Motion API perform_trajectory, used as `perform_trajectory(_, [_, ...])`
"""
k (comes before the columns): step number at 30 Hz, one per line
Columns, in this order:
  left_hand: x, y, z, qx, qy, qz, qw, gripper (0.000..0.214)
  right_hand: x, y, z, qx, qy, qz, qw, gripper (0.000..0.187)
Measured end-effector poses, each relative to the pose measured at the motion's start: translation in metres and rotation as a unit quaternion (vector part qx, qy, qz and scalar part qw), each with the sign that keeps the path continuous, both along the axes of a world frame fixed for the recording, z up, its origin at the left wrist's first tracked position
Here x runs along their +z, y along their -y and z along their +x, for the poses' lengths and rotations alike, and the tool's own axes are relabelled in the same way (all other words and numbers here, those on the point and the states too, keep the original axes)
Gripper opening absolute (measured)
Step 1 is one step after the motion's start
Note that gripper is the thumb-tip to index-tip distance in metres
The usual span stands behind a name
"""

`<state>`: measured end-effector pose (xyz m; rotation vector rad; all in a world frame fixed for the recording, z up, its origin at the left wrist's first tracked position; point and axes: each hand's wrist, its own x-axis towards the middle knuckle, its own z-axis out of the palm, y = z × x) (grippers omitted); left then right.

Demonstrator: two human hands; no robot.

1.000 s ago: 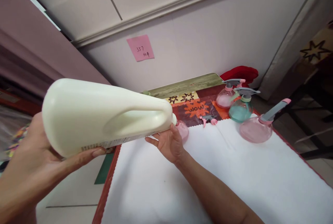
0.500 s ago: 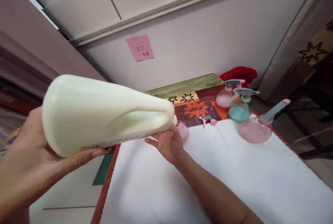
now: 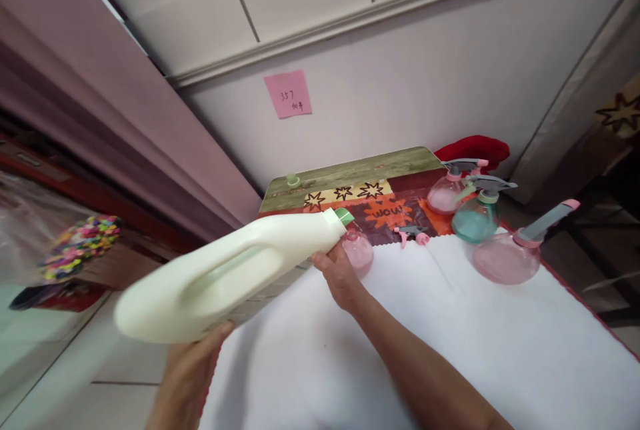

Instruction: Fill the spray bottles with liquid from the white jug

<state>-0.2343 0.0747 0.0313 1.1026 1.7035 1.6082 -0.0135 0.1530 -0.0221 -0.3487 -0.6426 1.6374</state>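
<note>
A large pale jug (image 3: 225,277) with a side handle and a green pouring spout (image 3: 345,217) is tilted over the table, its spout pointing to the upper right. My left hand (image 3: 193,357) grips it from beneath, near its base. Under the neck is my right hand (image 3: 343,277), its thumb against the jug and its other fingers mostly hidden. Just behind the spout and right hand stands a pink clear bottle (image 3: 361,255) without a spray head, its neck partly visible. Beside it lies a loose grey-and-pink spray head (image 3: 413,235) with a thin tube.
Farther right stand a pink spray bottle (image 3: 445,197), a teal one (image 3: 475,220) and another pink one (image 3: 507,260) with a grey-and-pink top. A small green cap (image 3: 293,181) sits at the table's back left. The wall (image 3: 380,83) rises behind the white-covered table (image 3: 450,337).
The jug has moved lower and farther from the camera, and its green spout now shows. My left hand moved down and right with it. My right hand's spread fingers have closed in under the neck.
</note>
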Motion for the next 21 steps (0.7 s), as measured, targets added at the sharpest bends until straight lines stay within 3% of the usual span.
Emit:
perform_trajectory(2, [-0.034, 0.013, 0.009, -0.029, 0.112, -0.041, 0.992, 0.087, 0.002, 0.003, 0.000, 0.008, 0.040, 0.031, 0.999, 0.084])
perform_trajectory(4, [-0.057, 0.025, 0.020, -0.037, 0.158, -0.064, 0.985, 0.093, 0.006, 0.005, 0.001, 0.011, 0.094, 0.048, 0.994, 0.087])
perform_trajectory(8, [-0.076, 0.034, 0.035, -0.056, 0.166, -0.052, 0.983, 0.100, 0.025, 0.005, 0.003, 0.018, 0.241, 0.102, 0.965, 0.078])
perform_trajectory(12, [-0.080, 0.035, 0.021, -0.028, 0.116, -0.054, 0.991, 0.104, 0.050, 0.004, 0.003, -0.011, 0.383, 0.155, 0.911, 0.078])
perform_trajectory(16, [-0.069, 0.034, -0.013, 0.043, 0.004, 0.019, 0.999, 0.134, 0.065, 0.005, 0.000, -0.024, 0.494, 0.241, 0.835, 0.080])
perform_trajectory(17, [-0.063, 0.033, -0.021, 0.029, -0.024, 0.034, 0.999, 0.130, 0.067, 0.006, -0.002, -0.020, 0.517, 0.268, 0.813, 0.082])
perform_trajectory(19, [-0.053, 0.032, -0.031, -0.038, -0.042, 0.006, 0.998, 0.101, 0.070, 0.008, -0.006, -0.002, 0.545, 0.312, 0.778, 0.085])
perform_trajectory(21, [-0.046, 0.030, -0.034, -0.090, -0.015, -0.055, 0.994, 0.075, 0.070, 0.011, -0.009, 0.014, 0.548, 0.332, 0.768, 0.088])
